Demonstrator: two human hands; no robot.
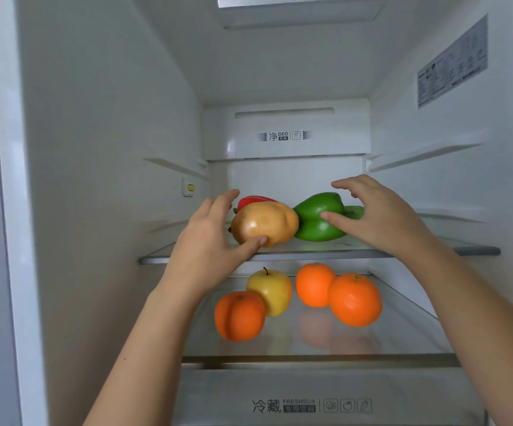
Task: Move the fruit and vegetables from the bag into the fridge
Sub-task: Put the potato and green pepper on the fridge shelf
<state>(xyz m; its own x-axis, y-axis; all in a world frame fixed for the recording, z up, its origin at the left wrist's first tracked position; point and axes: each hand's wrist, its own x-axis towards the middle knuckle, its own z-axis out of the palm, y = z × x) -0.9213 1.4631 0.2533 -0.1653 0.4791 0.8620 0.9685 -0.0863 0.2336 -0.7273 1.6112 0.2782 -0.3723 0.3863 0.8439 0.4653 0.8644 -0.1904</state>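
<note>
A tan potato (264, 222) rests on the upper glass shelf (418, 251) of the open fridge. My left hand (209, 241) grips it, thumb on its front and fingers reaching behind its left side. Right beside it lies a green pepper (313, 224), with a red pepper (255, 200) behind the potato. My right hand (381, 216) hovers at the green pepper with fingers spread, only the thumb touching it. A second green item (355, 212) is mostly hidden behind that hand. The bag is not in view.
On the lower glass shelf (402, 333) sit a yellow apple (272, 290) and three oranges (239, 316) (313, 289) (355, 299). A fresh-box drawer (310, 395) lies below. White fridge walls close in on both sides.
</note>
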